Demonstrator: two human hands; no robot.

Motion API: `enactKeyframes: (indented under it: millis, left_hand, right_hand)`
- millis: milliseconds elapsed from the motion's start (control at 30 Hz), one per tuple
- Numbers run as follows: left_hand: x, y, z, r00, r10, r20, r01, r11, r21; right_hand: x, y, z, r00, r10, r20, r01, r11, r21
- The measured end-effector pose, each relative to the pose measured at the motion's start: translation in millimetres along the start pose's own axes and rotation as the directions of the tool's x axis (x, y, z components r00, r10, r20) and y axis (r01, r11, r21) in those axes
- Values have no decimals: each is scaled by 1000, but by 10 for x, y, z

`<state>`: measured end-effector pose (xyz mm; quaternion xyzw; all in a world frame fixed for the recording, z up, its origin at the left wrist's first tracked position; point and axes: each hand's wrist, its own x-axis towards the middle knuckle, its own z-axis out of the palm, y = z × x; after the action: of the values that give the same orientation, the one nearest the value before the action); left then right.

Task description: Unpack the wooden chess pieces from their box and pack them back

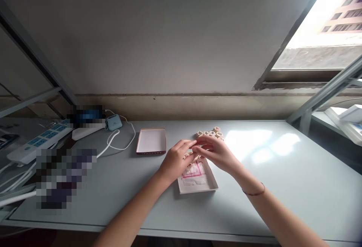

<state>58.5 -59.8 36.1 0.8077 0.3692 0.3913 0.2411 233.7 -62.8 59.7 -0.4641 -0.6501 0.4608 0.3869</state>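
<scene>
Left hand [175, 161] and right hand [217, 152] curl over the white box [199, 191]

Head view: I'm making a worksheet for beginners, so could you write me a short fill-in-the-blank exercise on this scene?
1. The pieces beyond the right hand are ____ in shape.
2. As seen here, the red-edged tray lies to the ____ of the white box.
3. The bracelet is on the person's ____ arm.
4. The sockets on the white power strip are coloured ____.

Missing words: round; left; right; blue.
</scene>
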Motion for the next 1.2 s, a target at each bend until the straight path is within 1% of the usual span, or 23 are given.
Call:
enactKeyframes:
  millis: [67,200,267,367,467,533,600,667,733,800,867,967,1033,1133,1200]
  left_hand:
    - [28,6,10,1000,-3,10,3,1000,2]
    - [14,-46,23,999,-9,32,9,1000,8]
    - [-16,-87,11,1000,-27,5,27,999,30]
    - [-60,-132,-38,995,-76,-63,80,995,64]
    - [-88,-124,-66,990,-103,-100,108,993,54]
    - [-108,-88,-41,993,-90,-71,93,995,44]
    - [-131,-44,21,999,-52,8,52,997,63]
    - [-153,-7,97,994,-21,107,7,991,133]
    - [-168,11,160,981,-16,193,-31,971,237]
    - [-175,13,191,967,-31,252,-57,941,333]
    - [-177,1,191,961,-41,273,-75,914,400]
    - [-177,-32,148,967,-56,248,-62,893,446]
    - [-178,-58,108,968,-59,243,-55,897,438]
    - [-180,-93,57,957,-59,284,-64,913,404]
    - [-183,-110,42,947,-75,312,-54,922,384]
  right_hand:
    - [-9,57,11,999,8,-42,-5,999,53]
    - [-28,144,1,995,60,-77,-48,987,153]
    - [-50,166,-25,987,108,-118,-85,979,187]
    - [-74,189,-86,967,185,-176,-147,967,209]
    - [-80,220,-147,957,212,-199,-170,963,207]
    - [-80,245,-177,960,192,-203,-150,967,205]
    - [-86,265,-196,966,158,-203,-117,973,198]
    - [-102,271,-207,975,120,-186,-93,985,148]
    - [-128,263,-211,986,82,-147,-76,996,46]
    - [-160,247,-208,995,40,-88,-46,997,-68]
    - [-193,231,-195,1000,5,-11,-7,986,-164]
    - [-233,218,-150,994,-33,102,66,937,-342]
    - [-248,213,-100,986,-73,150,135,880,-455]
    - [-259,215,-13,964,-153,219,250,803,-541]
    - [-263,228,38,950,-190,247,304,740,-600]
